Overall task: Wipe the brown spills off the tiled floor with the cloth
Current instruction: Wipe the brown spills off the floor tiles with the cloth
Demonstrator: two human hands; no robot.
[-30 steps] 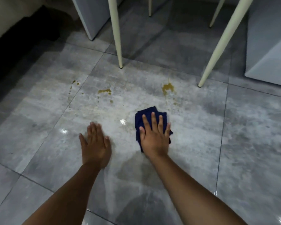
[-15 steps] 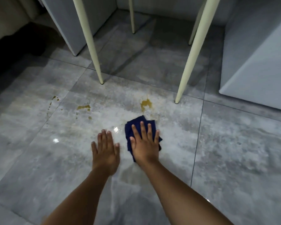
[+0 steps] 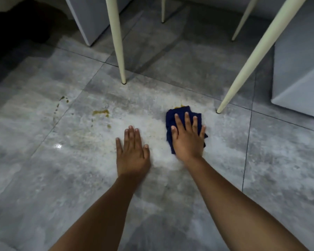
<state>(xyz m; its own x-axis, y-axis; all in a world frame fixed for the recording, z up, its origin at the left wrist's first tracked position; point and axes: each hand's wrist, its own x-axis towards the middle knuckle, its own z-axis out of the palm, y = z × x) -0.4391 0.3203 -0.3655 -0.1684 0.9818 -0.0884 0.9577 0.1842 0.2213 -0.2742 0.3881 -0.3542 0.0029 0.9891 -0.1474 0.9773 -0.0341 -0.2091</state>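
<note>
My right hand [image 3: 188,140] presses flat on a folded dark blue cloth [image 3: 179,113] on the grey tiled floor [image 3: 279,160]. The cloth's far edge covers most of a brown spill [image 3: 179,106]; only a thin rim of it shows. My left hand [image 3: 132,151] lies flat on the bare tile, fingers together, holding nothing, a little left of the cloth. Another brown spill [image 3: 101,112] sits further left, with small drops below it. A trail of brown specks [image 3: 63,99] lies at the far left by a grout line.
Two cream chair legs stand close ahead: one [image 3: 119,51] left of the cloth, a slanted one [image 3: 243,69] just to its right. Two more legs stand further back. Grey cabinet panels rise at the back left [image 3: 87,20] and right [image 3: 301,69].
My right hand has pushed the cloth forward onto the brown spill near the slanted leg, which was fully exposed before. My left hand stays flat on the floor beside it.
</note>
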